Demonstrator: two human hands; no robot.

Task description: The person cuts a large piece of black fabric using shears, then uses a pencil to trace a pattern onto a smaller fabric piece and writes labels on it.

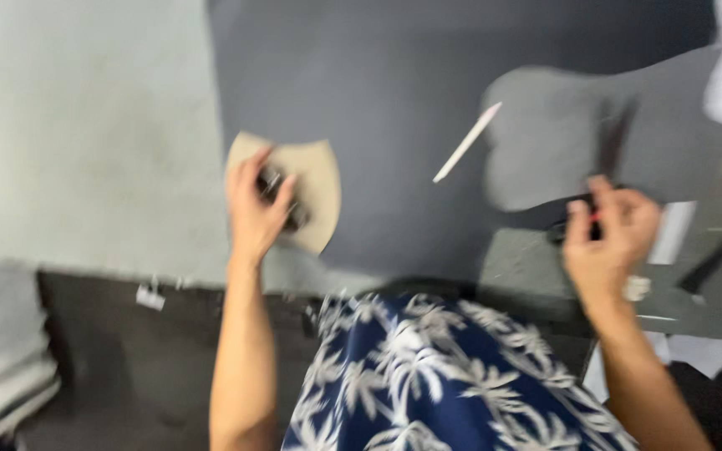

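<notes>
Already my left hand [256, 209] presses a small dark object, fingers curled, onto the tan shield-shaped pattern [315, 196] at centre-left on dark fabric [394, 100], while my right hand [612, 238], lower right, pinches a black tool, chalk stick [467, 143] lying untouched.

dark grey tabletop [394, 92], pale surface [77, 134]

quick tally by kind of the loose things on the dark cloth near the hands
tan cardboard template: 1
white chalk pencil: 1
cut grey fabric piece: 1
small dark object under left hand: 1
dark object in right hand: 1
total: 5
</notes>
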